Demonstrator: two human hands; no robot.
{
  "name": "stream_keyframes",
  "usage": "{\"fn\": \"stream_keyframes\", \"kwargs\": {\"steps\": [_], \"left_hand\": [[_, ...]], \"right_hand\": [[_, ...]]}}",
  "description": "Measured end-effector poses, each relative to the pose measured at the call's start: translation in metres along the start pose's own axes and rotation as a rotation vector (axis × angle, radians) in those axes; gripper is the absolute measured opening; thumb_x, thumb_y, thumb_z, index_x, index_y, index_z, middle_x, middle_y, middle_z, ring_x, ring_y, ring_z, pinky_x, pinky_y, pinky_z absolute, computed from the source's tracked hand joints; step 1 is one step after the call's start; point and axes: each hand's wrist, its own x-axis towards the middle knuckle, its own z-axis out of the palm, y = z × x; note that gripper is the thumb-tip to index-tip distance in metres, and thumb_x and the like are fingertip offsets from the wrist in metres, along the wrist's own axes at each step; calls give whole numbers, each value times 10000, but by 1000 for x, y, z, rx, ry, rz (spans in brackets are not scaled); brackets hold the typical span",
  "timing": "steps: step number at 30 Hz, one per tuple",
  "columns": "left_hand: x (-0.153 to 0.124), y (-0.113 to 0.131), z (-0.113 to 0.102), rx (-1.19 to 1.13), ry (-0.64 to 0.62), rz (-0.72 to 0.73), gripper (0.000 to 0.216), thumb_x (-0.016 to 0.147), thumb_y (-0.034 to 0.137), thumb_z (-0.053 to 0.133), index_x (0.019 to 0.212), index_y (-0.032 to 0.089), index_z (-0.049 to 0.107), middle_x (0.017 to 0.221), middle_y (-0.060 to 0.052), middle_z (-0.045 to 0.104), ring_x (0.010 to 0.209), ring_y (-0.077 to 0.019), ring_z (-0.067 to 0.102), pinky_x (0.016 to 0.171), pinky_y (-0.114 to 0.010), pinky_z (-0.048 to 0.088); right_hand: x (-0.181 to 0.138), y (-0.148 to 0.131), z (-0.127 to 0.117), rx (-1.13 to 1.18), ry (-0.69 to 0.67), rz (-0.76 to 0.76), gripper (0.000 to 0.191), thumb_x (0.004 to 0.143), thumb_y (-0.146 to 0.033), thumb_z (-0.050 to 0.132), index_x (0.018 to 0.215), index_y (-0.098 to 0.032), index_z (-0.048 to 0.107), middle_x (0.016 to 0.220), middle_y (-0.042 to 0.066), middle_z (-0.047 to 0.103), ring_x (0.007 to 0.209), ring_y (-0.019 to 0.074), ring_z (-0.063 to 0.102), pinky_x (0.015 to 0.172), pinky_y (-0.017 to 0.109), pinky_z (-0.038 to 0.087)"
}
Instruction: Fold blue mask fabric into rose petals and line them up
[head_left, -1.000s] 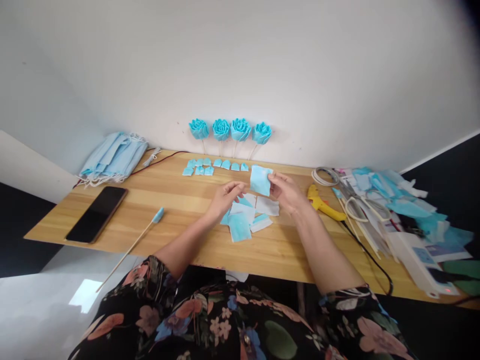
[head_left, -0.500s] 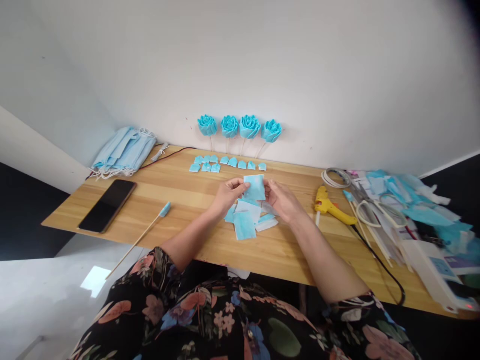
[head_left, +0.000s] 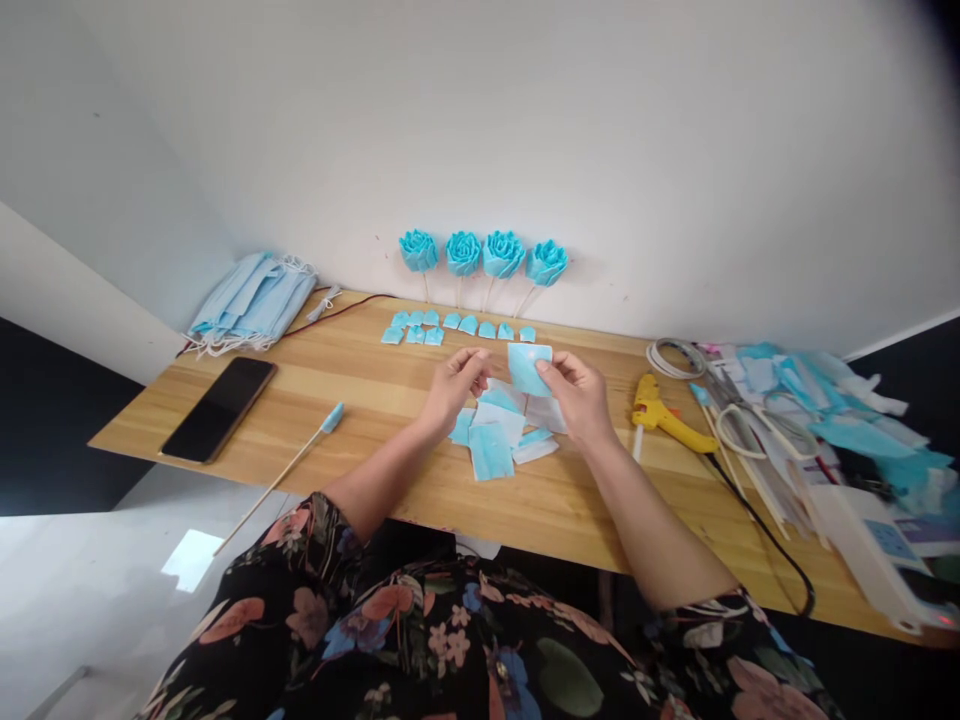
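Observation:
My right hand (head_left: pixel 581 395) pinches a light-blue square of mask fabric (head_left: pixel 528 368) between thumb and fingers, holding it raised above the table. To its left, my left hand (head_left: pixel 457 385) is apart from the square, its fingers curled in with nothing visible in them. Beneath both hands lies a loose pile of blue and white fabric pieces (head_left: pixel 492 452). Beyond them, several small folded blue petals (head_left: pixel 468 325) are laid out in short rows. Several blue fabric flowers (head_left: pixel 503 254) on thin sticks lean against the wall behind.
On the left are a stack of masks (head_left: pixel 251 300), a phone (head_left: pixel 220 410) and a stick with a blue tip (head_left: pixel 281 477) overhanging the edge. A yellow glue gun (head_left: pixel 667 418), tape roll (head_left: pixel 675 358), scissors (head_left: pixel 742 430) and fabric scraps (head_left: pixel 855 410) occupy the right.
My left hand has let go of the fabric square. My right hand has moved slightly right with the square, its thumb now across the front.

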Motion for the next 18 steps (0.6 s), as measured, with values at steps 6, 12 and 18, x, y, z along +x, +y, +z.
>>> {"fn": "stream_keyframes", "kwargs": {"steps": [6, 12, 18], "left_hand": [[0, 0, 1, -229, -252, -279, 543, 832, 635, 615, 906, 103, 701, 896, -156, 752, 777, -209, 707, 697, -312, 540], [-1, 2, 0, -350, -216, -258, 186, 800, 236, 744, 924, 103, 706, 923, -105, 753, 761, -167, 700, 777, -329, 567], [0, 7, -1, -382, -110, -231, 92, 837, 130, 660, 917, 116, 705, 896, -81, 747, 767, -152, 688, 768, -324, 561]], "right_hand": [[-5, -4, 0, -604, -56, -451, 224, 916, -380, 541, 862, -264, 725, 859, 64, 710, 868, 240, 632, 856, 407, 499], [-7, -10, -1, -689, -150, -572, 310, 927, -391, 525, 1143, -288, 723, 1174, 89, 699, 1139, 280, 609, 1014, 475, 451], [-1, -8, -11, -507, -37, -472, 333, 955, -282, 435, 1195, -270, 665, 1280, 74, 681, 1249, 243, 588, 1096, 457, 429]]}}
